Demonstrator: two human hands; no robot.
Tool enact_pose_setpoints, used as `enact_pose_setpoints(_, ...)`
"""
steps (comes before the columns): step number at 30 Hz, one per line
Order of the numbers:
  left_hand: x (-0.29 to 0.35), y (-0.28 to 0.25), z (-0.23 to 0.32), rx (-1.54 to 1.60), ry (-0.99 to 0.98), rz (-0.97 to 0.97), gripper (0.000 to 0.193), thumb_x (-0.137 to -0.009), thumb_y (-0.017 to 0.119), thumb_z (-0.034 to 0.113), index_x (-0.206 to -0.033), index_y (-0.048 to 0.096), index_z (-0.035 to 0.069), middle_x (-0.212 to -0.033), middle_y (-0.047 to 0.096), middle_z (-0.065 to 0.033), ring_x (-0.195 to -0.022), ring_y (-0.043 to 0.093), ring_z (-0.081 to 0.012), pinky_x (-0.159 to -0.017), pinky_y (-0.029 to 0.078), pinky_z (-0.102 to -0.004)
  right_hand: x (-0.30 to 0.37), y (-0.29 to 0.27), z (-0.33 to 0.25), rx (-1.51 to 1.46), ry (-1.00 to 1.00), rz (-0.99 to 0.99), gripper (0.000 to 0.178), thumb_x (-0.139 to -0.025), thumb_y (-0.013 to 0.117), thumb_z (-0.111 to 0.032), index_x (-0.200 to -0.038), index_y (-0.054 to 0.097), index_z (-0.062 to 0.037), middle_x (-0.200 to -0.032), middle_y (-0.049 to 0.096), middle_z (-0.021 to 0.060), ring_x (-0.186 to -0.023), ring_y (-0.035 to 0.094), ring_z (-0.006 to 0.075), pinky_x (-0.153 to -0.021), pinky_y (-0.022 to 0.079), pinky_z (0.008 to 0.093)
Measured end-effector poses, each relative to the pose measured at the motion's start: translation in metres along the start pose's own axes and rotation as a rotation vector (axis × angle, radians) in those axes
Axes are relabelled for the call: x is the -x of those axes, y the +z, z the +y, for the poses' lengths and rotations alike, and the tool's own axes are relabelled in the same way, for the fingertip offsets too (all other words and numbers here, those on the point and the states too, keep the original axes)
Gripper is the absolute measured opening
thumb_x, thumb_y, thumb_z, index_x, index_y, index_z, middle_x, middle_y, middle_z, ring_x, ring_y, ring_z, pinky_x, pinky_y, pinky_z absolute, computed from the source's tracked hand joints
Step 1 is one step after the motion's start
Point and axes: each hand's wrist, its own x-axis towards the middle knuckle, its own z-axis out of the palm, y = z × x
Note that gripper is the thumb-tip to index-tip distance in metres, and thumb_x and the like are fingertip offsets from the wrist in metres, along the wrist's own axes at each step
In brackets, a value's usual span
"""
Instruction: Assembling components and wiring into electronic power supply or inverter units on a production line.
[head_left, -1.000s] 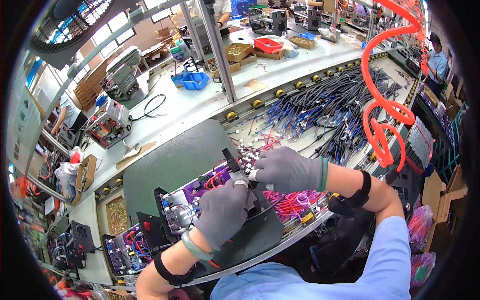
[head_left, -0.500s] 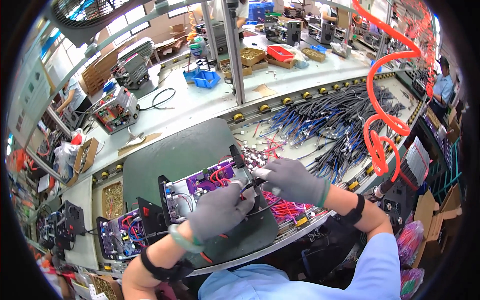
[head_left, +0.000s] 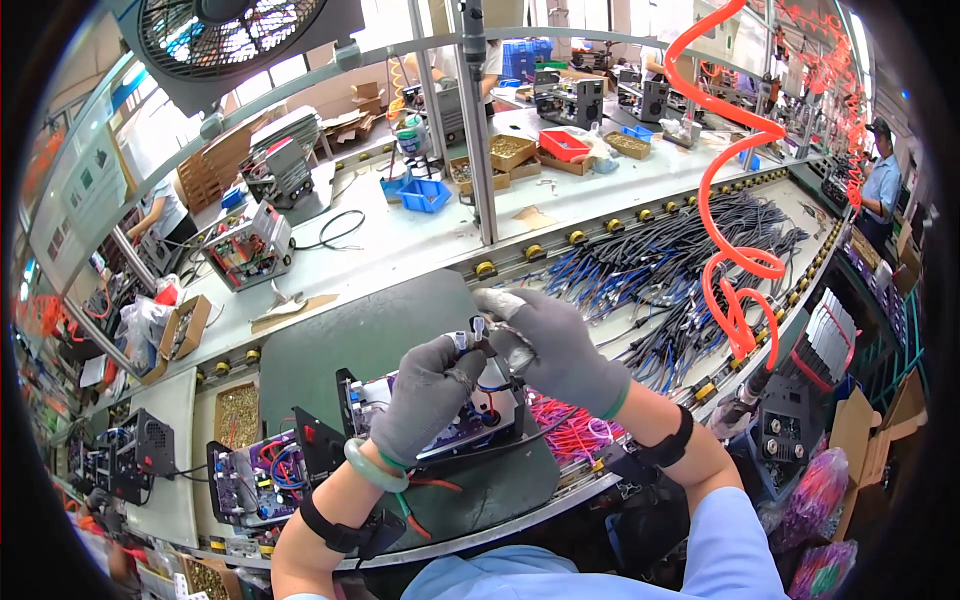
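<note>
Raised since earlier above the circuit-board chassis, left hand pinches wire terminals; right hand, at its two o'clock, curls, grasp unclear.

Two gloved grips, one overhead fan

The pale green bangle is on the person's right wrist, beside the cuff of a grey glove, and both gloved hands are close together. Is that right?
Not quite: the head view shows the bangle on the left wrist. It is indeed beside the cuff of a grey glove, and the left hand and right hand are close together.
</note>
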Motion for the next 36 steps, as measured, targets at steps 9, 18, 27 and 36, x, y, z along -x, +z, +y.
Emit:
enact_pose_setpoints(9,-0.013,0.006,-0.011,0.241,0.041,0.066,0.014,-0.095,0.064,0.007,-0.105,0.070,-0.001,-0.083,0.065,0.0038,-0.074,0.052,-0.0027,-0.064,0.046,-0.0226,-0.010,-0.006,0.013,0.270,-0.133,-0.096,0.022,-0.073,0.071,-0.013,-0.096,0.071,-0.0104,-0.094,0.067,0.0056,-0.092,0.064,0.0276,-0.077,0.052,0.0403)
enact_pose_setpoints(18,-0.040,-0.004,-0.007,-1.076,-0.212,-0.295,0.021,-0.080,0.063,0.024,-0.089,0.075,0.008,-0.085,0.072,-0.0147,-0.084,0.071,-0.0328,-0.075,0.056,-0.0428,0.025,0.046,0.030,0.084,0.370,-0.263,0.034,-0.079,0.066,-0.007,-0.112,0.063,-0.0053,-0.101,0.065,0.0146,-0.103,0.063,0.0340,-0.087,0.053,0.0407)
enact_pose_setpoints(27,-0.036,-0.001,-0.015,-1.191,-0.166,-0.280,0.018,-0.080,0.064,0.021,-0.086,0.075,0.010,-0.081,0.072,-0.0141,-0.081,0.072,-0.0318,-0.072,0.056,-0.0428,0.022,0.041,0.030,0.030,0.645,-0.481,0.040,-0.080,0.060,-0.014,-0.116,0.054,0.0007,-0.096,0.064,0.0231,-0.096,0.064,0.0403,-0.086,0.051,0.0462)
enact_pose_setpoints(36,-0.042,0.008,-0.042,-1.185,0.049,-0.189,0.014,-0.077,0.067,0.021,-0.081,0.071,0.009,-0.079,0.069,-0.0133,-0.077,0.070,-0.0327,-0.067,0.054,-0.0434,0.032,0.054,0.040,0.106,0.489,-0.374,0.028,-0.081,0.058,-0.013,-0.105,0.056,0.0012,-0.086,0.063,0.0216,-0.087,0.065,0.0410,-0.078,0.051,0.0497)
